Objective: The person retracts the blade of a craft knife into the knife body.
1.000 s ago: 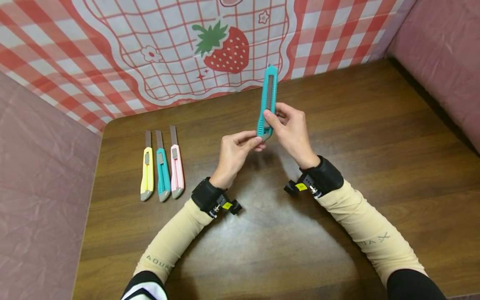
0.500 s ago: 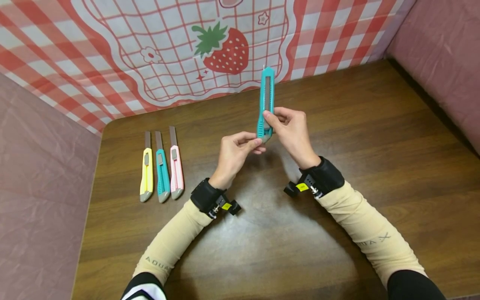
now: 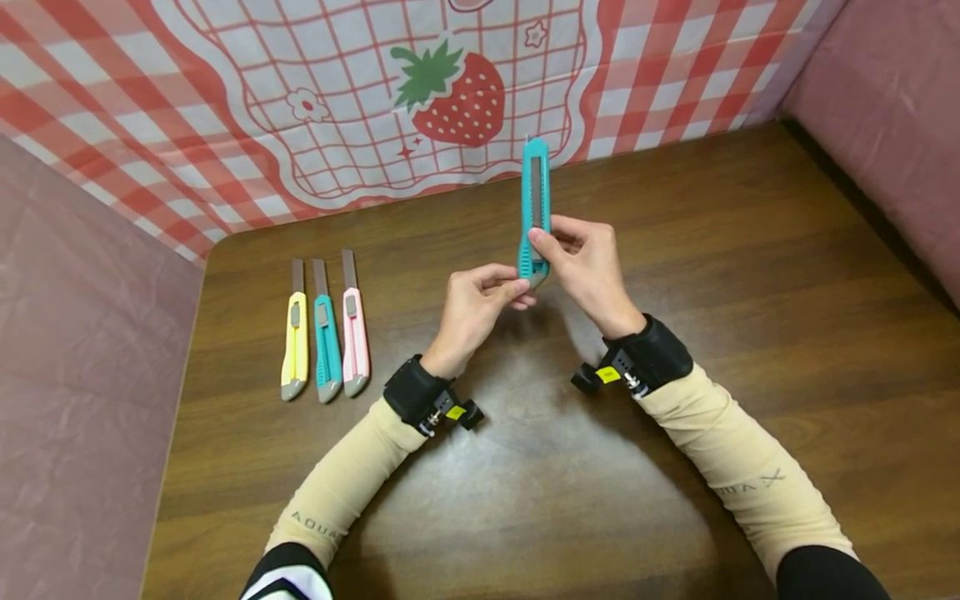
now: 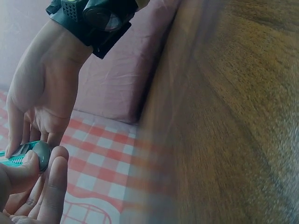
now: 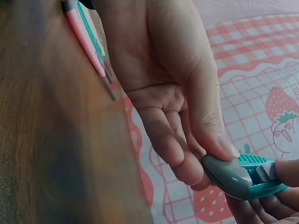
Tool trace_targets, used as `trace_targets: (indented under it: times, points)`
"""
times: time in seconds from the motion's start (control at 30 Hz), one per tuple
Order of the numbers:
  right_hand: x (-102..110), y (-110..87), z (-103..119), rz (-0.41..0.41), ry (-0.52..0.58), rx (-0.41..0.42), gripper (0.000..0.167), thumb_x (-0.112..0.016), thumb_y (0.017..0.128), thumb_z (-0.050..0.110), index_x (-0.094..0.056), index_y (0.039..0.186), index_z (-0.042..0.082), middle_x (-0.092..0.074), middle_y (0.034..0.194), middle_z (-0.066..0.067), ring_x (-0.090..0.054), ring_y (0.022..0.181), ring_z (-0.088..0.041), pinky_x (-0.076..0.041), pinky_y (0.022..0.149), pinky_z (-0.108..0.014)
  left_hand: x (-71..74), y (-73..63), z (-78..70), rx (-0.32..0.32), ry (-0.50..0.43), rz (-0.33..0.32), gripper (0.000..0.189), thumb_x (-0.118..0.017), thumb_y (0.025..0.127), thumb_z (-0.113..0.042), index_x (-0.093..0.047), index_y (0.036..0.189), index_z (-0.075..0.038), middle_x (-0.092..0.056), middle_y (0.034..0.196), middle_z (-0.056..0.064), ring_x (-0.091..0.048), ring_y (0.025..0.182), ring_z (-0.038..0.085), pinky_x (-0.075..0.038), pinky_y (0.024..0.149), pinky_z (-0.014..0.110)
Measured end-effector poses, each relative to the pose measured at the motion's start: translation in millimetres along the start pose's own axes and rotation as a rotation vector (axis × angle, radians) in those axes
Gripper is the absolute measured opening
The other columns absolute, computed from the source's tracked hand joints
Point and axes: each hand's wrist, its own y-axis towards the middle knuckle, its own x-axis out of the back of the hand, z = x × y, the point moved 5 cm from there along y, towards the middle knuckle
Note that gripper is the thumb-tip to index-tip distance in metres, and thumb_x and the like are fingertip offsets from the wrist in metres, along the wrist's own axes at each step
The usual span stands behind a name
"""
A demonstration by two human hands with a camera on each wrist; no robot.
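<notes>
A teal box cutter (image 3: 536, 187) stands nearly upright above the table, held in both hands. With thumb and fingers, my left hand (image 3: 480, 304) pinches its grey end cap (image 5: 229, 177). My right hand (image 3: 592, 267) grips the lower body, the thumb lying on the grey slider (image 5: 266, 171) and the fingers behind. A thin sliver sticks out at the cutter's top end; too small to tell more. To the left lie a yellow box cutter (image 3: 296, 350), a second teal box cutter (image 3: 327, 354) and a pink box cutter (image 3: 356, 346), side by side with blades extended.
The brown wooden table (image 3: 750, 333) spreads under both arms. A red checked cloth with a strawberry print (image 3: 465, 100) hangs along the back edge. Pink fabric walls (image 3: 892, 125) close off the sides.
The held box cutter has tipped from a slight rightward lean to nearly upright, its top end a little lower. Both hands keep their hold, and the three box cutters on the table lie as before.
</notes>
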Motion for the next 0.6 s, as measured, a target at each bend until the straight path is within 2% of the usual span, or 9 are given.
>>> trace_targets:
  times: [0.23, 0.43, 0.6]
  points:
    - [-3.2, 0.5, -1.5, 0.024, 0.003, 0.016, 0.025, -0.065, 0.095, 0.012, -0.069, 0.114, -0.003, -0.073, 0.104, -0.024, -0.068, 0.086, 0.005, -0.058, 0.080, -0.013, 1.1, 1.4, 0.4, -0.007, -0.009, -0.003, 0.020, -0.067, 0.091, -0.002, -0.068, 0.105, 0.012, -0.070, 0.091, 0.035, -0.072, 0.067, 0.011, -0.066, 0.073, 0.037]
    - [-4.7, 0.9, -0.8, 0.035, 0.003, 0.015, 0.025, -0.064, 0.095, 0.011, -0.069, 0.115, -0.002, -0.072, 0.104, -0.024, -0.068, 0.086, 0.006, -0.058, 0.079, -0.011, 1.6, 0.9, 0.3, -0.002, -0.006, -0.008, 0.019, -0.067, 0.091, -0.003, -0.068, 0.105, 0.011, -0.071, 0.090, 0.033, -0.072, 0.068, 0.011, -0.065, 0.074, 0.037]
    - [-4.3, 1.1, -0.5, 0.042, 0.005, 0.008, 0.025, -0.064, 0.095, 0.011, -0.068, 0.116, -0.002, -0.073, 0.100, -0.019, -0.071, 0.090, -0.002, -0.059, 0.081, -0.013, 0.9, 0.7, 0.0, 0.005, 0.000, -0.009, 0.019, -0.068, 0.092, -0.004, -0.068, 0.104, 0.011, -0.071, 0.089, 0.033, -0.072, 0.068, 0.011, -0.065, 0.074, 0.037]
